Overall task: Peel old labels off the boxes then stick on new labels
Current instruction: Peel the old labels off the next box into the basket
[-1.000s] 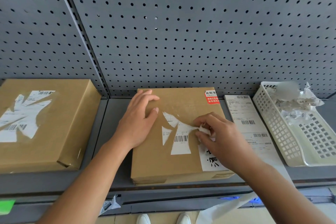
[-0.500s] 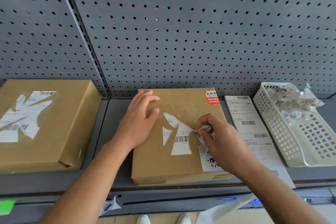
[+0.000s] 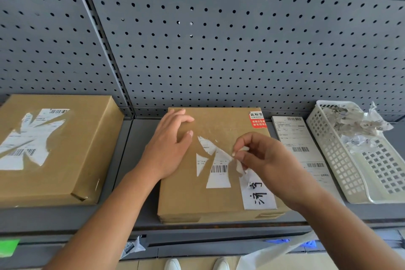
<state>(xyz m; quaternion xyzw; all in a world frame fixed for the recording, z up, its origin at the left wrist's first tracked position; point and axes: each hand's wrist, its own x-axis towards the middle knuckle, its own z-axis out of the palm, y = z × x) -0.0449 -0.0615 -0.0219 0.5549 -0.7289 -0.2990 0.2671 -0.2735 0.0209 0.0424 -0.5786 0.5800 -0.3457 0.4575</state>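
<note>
Two hands work the middle box on the shelf | left hand grip wide, pressing box flat | right hand grip pinching torn label edge | judged best peeled low and slowly, avoiding further tears.

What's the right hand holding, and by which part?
The right hand pinches a torn strip of the old label by its lifted end. The left hand only rests on the box.

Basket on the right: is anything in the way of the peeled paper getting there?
Nothing visible. The right hand pinches the label scrap above the box; only a flat label sheet lies between it and the basket.
</note>
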